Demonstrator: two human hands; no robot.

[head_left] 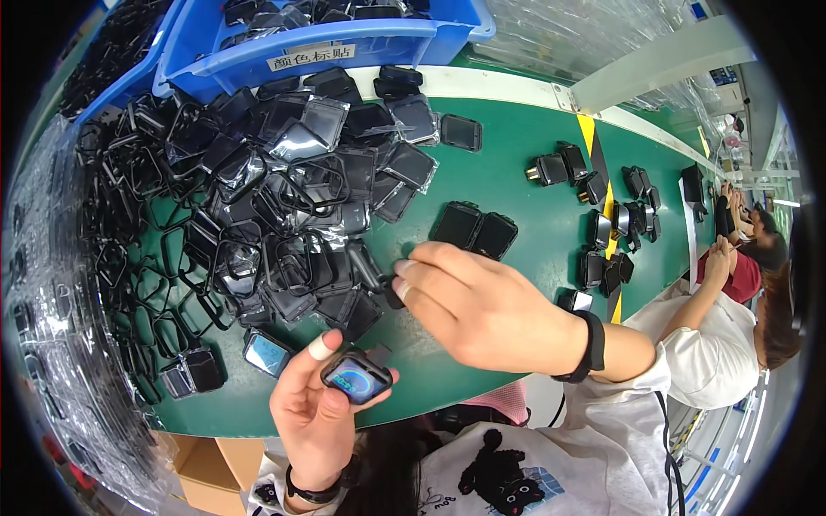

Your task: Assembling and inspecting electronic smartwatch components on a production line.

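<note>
A small black smartwatch [356, 379] with a lit, coloured screen sits in my left hand [317, 411], gripped between thumb and fingers near the table's front edge. One fingertip of that hand wears a pale cover. Ahead and to the right, my right hand [469, 301] reaches in at the pile's near right edge, its fingers drawn together at a dark part there. What they pinch is mostly hidden behind them. Beside my left hand lies another watch body [267, 353] with a light blue face. Two flat black cases [473, 229] lie just beyond my right hand.
A large heap of black frames and film-wrapped cases [301, 198] covers the left side of the green table [508, 361]. Blue bins [387, 43] stand behind it. Several black units [594, 267] lie around the yellow-black tape [614, 297]. A co-worker [705, 335] sits at the right.
</note>
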